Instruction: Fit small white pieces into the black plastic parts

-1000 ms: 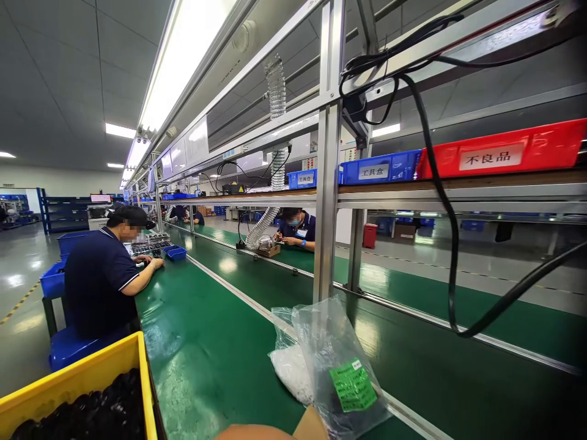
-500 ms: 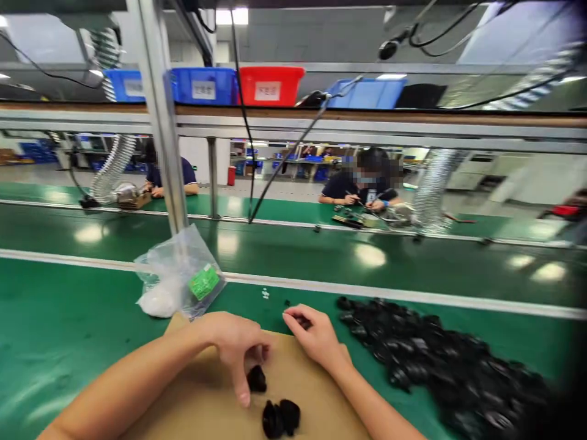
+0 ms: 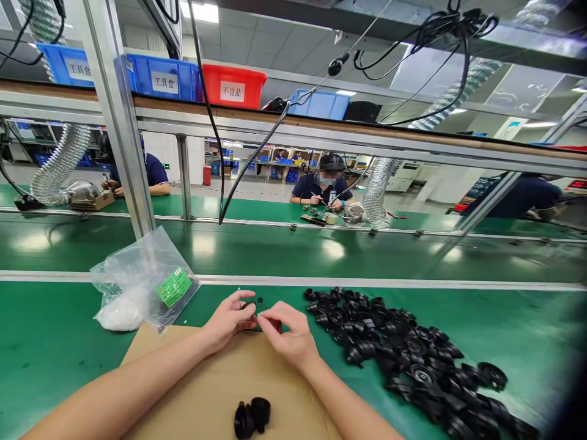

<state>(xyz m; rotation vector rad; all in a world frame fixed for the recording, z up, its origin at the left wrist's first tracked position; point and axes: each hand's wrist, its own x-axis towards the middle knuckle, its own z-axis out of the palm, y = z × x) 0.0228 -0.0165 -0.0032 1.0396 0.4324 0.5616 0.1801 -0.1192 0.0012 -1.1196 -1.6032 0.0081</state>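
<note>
Above the far edge of a brown cardboard sheet (image 3: 206, 385), my two hands meet. My left hand (image 3: 229, 321) has its fingers curled round a small black plastic part (image 3: 248, 304), mostly hidden by the fingers. Thumb and forefinger of my right hand (image 3: 290, 335) are pinched on a tiny white piece (image 3: 259, 315), close to the black part. Nearer to me on the cardboard lies a black round plastic fitting (image 3: 252, 417). A tiny black piece (image 3: 260, 300) rests on the green bench just beyond my fingertips.
A big heap of black plastic fittings (image 3: 403, 354) spreads over the right side. At left stands a clear plastic bag (image 3: 142, 275) with white contents and a green label. A metal post (image 3: 119, 116) rises behind it. Co-workers (image 3: 323, 183) sit across the bench.
My left hand has lifted a black part off the cardboard and moved away to the right hand. My right hand now pinches a tiny white piece. The view has swung rightward.
</note>
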